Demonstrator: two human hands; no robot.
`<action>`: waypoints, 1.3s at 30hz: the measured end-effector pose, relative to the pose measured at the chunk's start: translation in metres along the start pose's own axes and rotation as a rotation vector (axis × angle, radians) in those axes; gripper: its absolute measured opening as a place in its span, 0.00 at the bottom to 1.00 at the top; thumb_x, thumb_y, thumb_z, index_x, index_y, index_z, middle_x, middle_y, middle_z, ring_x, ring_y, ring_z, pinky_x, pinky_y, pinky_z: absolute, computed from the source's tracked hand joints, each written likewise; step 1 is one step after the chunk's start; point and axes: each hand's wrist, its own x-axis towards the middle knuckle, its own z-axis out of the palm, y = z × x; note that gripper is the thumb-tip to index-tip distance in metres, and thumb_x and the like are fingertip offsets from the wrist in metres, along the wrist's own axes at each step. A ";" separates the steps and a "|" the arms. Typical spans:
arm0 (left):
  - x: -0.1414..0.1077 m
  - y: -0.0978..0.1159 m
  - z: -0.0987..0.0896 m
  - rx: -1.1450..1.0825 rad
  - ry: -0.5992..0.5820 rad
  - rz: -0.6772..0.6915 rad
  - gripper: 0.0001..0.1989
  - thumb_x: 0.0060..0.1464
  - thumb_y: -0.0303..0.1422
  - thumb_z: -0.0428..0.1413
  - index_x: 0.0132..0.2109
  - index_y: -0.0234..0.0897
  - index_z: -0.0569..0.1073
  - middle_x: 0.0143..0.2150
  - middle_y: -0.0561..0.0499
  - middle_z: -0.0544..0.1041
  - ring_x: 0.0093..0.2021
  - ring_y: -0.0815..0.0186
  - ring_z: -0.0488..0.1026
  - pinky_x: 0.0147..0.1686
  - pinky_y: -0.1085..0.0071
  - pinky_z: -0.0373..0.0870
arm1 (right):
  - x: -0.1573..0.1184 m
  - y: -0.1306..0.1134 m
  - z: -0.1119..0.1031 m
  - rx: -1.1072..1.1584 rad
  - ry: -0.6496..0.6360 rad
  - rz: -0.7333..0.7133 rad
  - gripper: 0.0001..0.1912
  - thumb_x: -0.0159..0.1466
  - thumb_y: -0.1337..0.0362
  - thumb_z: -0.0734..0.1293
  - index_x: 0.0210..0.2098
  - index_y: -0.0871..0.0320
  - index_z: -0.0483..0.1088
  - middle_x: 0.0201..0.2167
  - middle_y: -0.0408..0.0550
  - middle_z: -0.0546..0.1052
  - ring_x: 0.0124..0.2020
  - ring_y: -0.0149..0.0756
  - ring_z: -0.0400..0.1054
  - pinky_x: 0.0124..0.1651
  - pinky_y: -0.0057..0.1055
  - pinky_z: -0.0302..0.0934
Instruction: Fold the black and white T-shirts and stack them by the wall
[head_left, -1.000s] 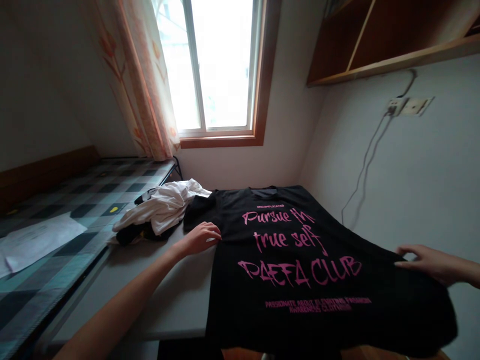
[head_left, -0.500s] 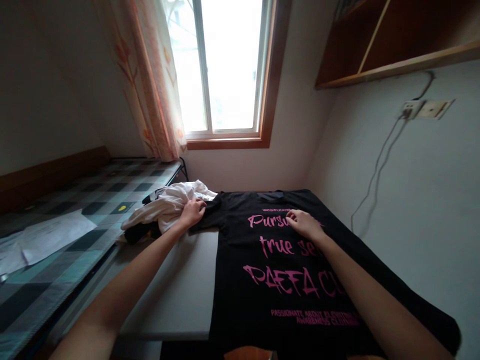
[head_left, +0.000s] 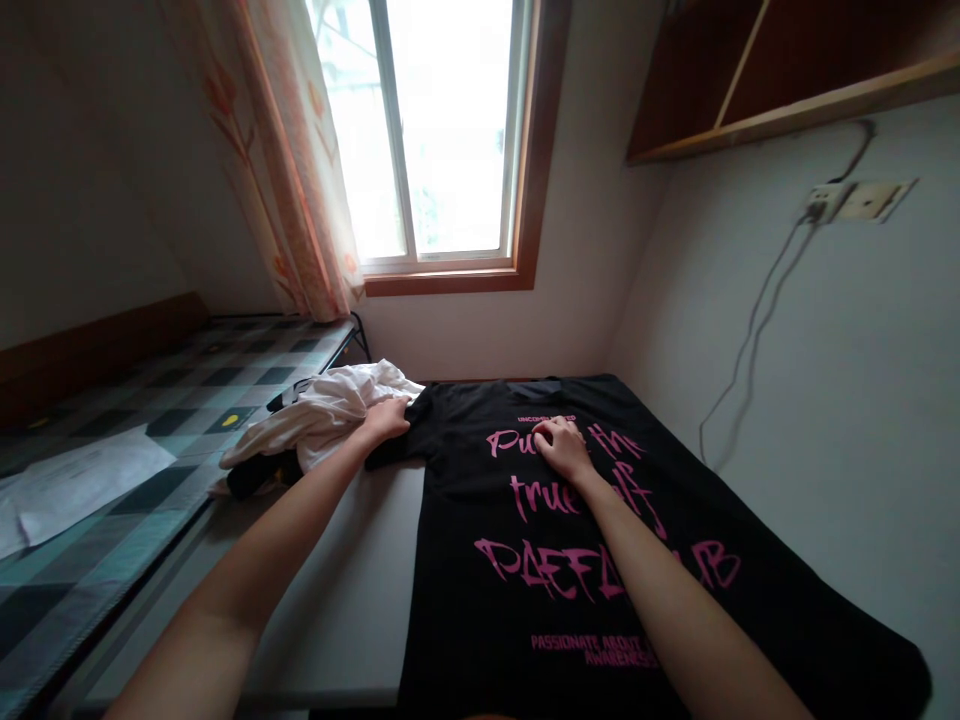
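Note:
A black T-shirt [head_left: 457, 500] with pink lettering lies spread over the table, its collar toward the window. My left hand [head_left: 388, 418] is at the shirt's left sleeve, fingers closed on the cloth near the sleeve's upper edge. Over the upper lettering is my right hand [head_left: 564, 448], fingers loosely bent with a gap at the thumb and nothing visible held. Whether its fingertips press on the fabric is hard to tell. A crumpled white garment [head_left: 337, 395] with dark cloth beneath it lies just left of my left hand.
The white tabletop [head_left: 337, 590] shows left of the shirt. Alongside stands a bed [head_left: 150, 370] with a checked cover and paper sheets [head_left: 82, 485]. A wall shelf [head_left: 795, 95] hangs at upper right, above a socket [head_left: 825, 203] with a dangling cord [head_left: 739, 365]. A window [head_left: 450, 130] is ahead.
My right hand has moved left across the lettering, uncovering words on the right. My left hand stays at the sleeve. The whole view has shifted slightly.

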 end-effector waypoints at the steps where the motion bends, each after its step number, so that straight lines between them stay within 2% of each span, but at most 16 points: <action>1: 0.001 0.002 0.000 0.012 -0.007 0.001 0.27 0.46 0.31 0.57 0.56 0.41 0.71 0.51 0.44 0.77 0.50 0.55 0.74 0.47 0.66 0.70 | 0.000 0.001 0.000 0.016 0.000 0.004 0.09 0.63 0.64 0.63 0.37 0.55 0.76 0.42 0.50 0.74 0.47 0.41 0.65 0.49 0.35 0.55; 4: 0.000 0.009 -0.002 0.048 0.018 -0.006 0.18 0.50 0.34 0.56 0.49 0.38 0.76 0.50 0.42 0.77 0.52 0.52 0.71 0.50 0.62 0.67 | 0.001 0.002 0.001 0.040 0.001 0.013 0.09 0.63 0.64 0.63 0.36 0.55 0.76 0.42 0.49 0.74 0.46 0.41 0.65 0.49 0.35 0.55; 6: -0.001 0.012 -0.004 0.082 0.113 -0.029 0.14 0.53 0.37 0.54 0.44 0.37 0.78 0.51 0.40 0.76 0.56 0.48 0.67 0.54 0.56 0.63 | 0.001 0.002 0.001 0.051 -0.001 0.015 0.09 0.63 0.64 0.63 0.36 0.55 0.76 0.41 0.49 0.74 0.46 0.40 0.65 0.49 0.35 0.55; 8: -0.001 0.011 -0.009 0.100 0.241 -0.051 0.16 0.56 0.41 0.52 0.42 0.36 0.78 0.51 0.39 0.76 0.56 0.47 0.66 0.54 0.53 0.61 | 0.001 0.002 0.001 0.058 -0.004 0.015 0.09 0.62 0.64 0.63 0.36 0.55 0.76 0.41 0.49 0.74 0.46 0.40 0.65 0.49 0.35 0.56; 10: 0.000 0.004 -0.016 0.083 0.305 -0.078 0.18 0.57 0.43 0.50 0.44 0.37 0.78 0.48 0.39 0.77 0.51 0.49 0.70 0.50 0.56 0.64 | 0.001 0.003 0.001 0.059 -0.003 0.015 0.09 0.63 0.64 0.63 0.36 0.55 0.76 0.41 0.49 0.74 0.46 0.41 0.65 0.49 0.35 0.56; 14: 0.000 -0.021 -0.032 0.064 0.271 -0.161 0.20 0.58 0.43 0.49 0.48 0.38 0.76 0.42 0.41 0.79 0.41 0.53 0.75 0.39 0.63 0.67 | 0.001 0.002 0.001 0.040 0.010 0.013 0.09 0.63 0.64 0.63 0.36 0.54 0.77 0.40 0.49 0.74 0.45 0.41 0.65 0.49 0.35 0.56; 16: -0.002 -0.032 -0.038 0.091 0.300 -0.167 0.18 0.57 0.42 0.49 0.48 0.38 0.75 0.43 0.41 0.79 0.42 0.53 0.75 0.39 0.63 0.67 | 0.001 0.002 0.001 0.036 0.013 0.012 0.09 0.62 0.64 0.64 0.35 0.54 0.77 0.41 0.49 0.74 0.45 0.40 0.65 0.49 0.35 0.56; 19: -0.008 -0.044 -0.044 0.148 0.420 -0.150 0.18 0.58 0.40 0.48 0.48 0.37 0.75 0.46 0.40 0.77 0.47 0.51 0.72 0.45 0.61 0.65 | 0.001 0.001 0.001 0.040 0.013 0.016 0.09 0.62 0.64 0.64 0.35 0.54 0.77 0.41 0.49 0.74 0.45 0.40 0.65 0.48 0.34 0.56; 22: -0.014 -0.053 -0.049 0.164 0.502 -0.233 0.20 0.57 0.44 0.50 0.51 0.38 0.74 0.51 0.37 0.74 0.53 0.48 0.68 0.50 0.56 0.62 | 0.000 0.001 0.000 0.038 0.007 0.023 0.09 0.62 0.64 0.64 0.35 0.55 0.77 0.41 0.49 0.74 0.45 0.40 0.65 0.49 0.34 0.56; 24: -0.018 -0.063 -0.052 0.119 0.478 -0.320 0.27 0.55 0.50 0.51 0.56 0.38 0.71 0.55 0.35 0.71 0.57 0.45 0.66 0.51 0.54 0.62 | 0.000 0.000 0.000 0.037 0.002 0.026 0.09 0.62 0.64 0.64 0.36 0.55 0.77 0.42 0.49 0.74 0.45 0.40 0.65 0.49 0.35 0.56; 27: -0.023 -0.082 -0.054 0.001 0.327 -0.380 0.42 0.49 0.60 0.51 0.63 0.37 0.63 0.59 0.33 0.67 0.58 0.43 0.66 0.50 0.56 0.64 | 0.001 0.000 0.000 0.032 -0.006 0.028 0.10 0.62 0.64 0.63 0.36 0.55 0.77 0.42 0.50 0.74 0.46 0.41 0.65 0.50 0.35 0.56; 30: -0.027 -0.097 -0.052 -0.048 0.161 -0.323 0.53 0.43 0.64 0.53 0.67 0.34 0.55 0.61 0.32 0.66 0.57 0.45 0.68 0.49 0.62 0.65 | 0.001 0.001 0.000 0.028 -0.009 0.031 0.10 0.63 0.63 0.63 0.36 0.55 0.77 0.42 0.50 0.74 0.46 0.42 0.65 0.49 0.36 0.56; 32: -0.030 -0.099 -0.050 0.002 0.100 -0.273 0.57 0.38 0.64 0.56 0.68 0.34 0.52 0.62 0.32 0.65 0.58 0.45 0.68 0.49 0.63 0.65 | 0.001 0.001 0.000 0.031 -0.009 0.031 0.10 0.63 0.63 0.63 0.36 0.55 0.77 0.42 0.50 0.74 0.46 0.41 0.65 0.49 0.36 0.56; 35: -0.035 -0.093 -0.049 0.091 0.074 -0.255 0.54 0.37 0.61 0.58 0.66 0.37 0.55 0.59 0.34 0.70 0.55 0.45 0.71 0.46 0.62 0.67 | 0.002 0.002 0.001 0.035 -0.005 0.029 0.10 0.63 0.63 0.63 0.36 0.55 0.77 0.42 0.50 0.74 0.45 0.41 0.65 0.49 0.36 0.56; 39: -0.040 -0.086 -0.051 0.097 0.149 -0.269 0.38 0.45 0.54 0.56 0.59 0.37 0.64 0.49 0.38 0.77 0.47 0.47 0.75 0.40 0.63 0.68 | 0.001 0.002 0.001 0.035 0.000 0.025 0.10 0.62 0.64 0.63 0.36 0.55 0.77 0.42 0.50 0.74 0.45 0.41 0.65 0.49 0.35 0.56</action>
